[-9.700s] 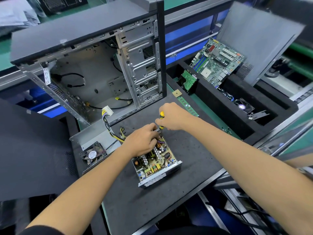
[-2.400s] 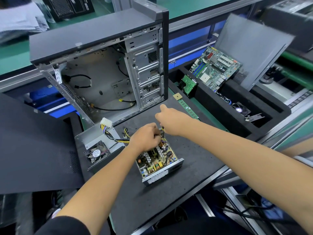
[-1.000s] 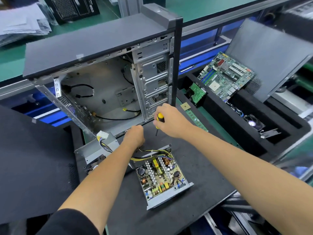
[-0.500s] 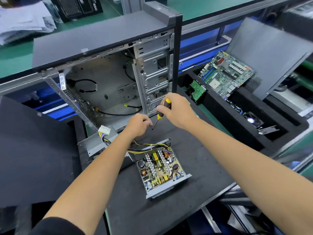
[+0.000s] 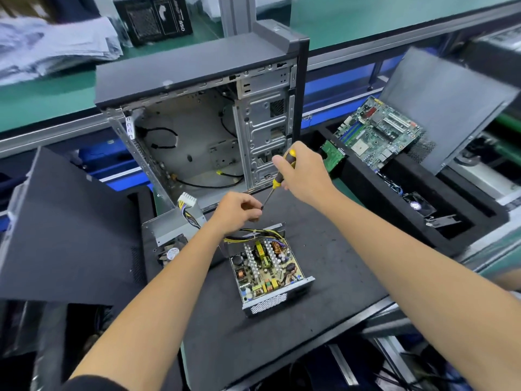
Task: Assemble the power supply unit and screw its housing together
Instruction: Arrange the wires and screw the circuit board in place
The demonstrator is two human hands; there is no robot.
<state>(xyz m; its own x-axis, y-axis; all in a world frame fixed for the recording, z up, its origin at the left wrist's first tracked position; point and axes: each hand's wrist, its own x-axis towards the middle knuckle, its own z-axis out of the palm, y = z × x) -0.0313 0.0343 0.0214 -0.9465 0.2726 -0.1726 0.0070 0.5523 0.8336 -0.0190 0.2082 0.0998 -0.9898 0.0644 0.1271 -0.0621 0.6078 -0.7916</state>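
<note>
PSU tray [image 5: 270, 266] sits open on the black foam mat [image 5: 324, 249], board side up, just in front of the PC case [image 5: 197, 122]. Its cover [image 5: 169, 230] with fan lies left of the tray, cable bundle [image 5: 191, 213] draped over it.

Right hand [image 5: 304, 176] is wrapped round the yellow-black screwdriver [image 5: 279, 176], tip angled down toward the left hand. Left hand [image 5: 236, 210] hovers just behind the tray, fingertips pinched together at the driver tip. Probably seating a screw, but too small to confirm.

Handling, as a judgement: sheet-metal tray is stiff and fairly light, edges likely sharp. Board is fragile: capacitors, coils and heatsinks stand proud. Grab by the side walls or the vented front face, never the components. Foam mat should stop it sliding.

In the way: yellow/black wires run out the tray's rear toward the cover and could get pinched when the cover goes on. Right of the tray and well apart, a motherboard [image 5: 377, 131] leans in a foam bin.
</note>
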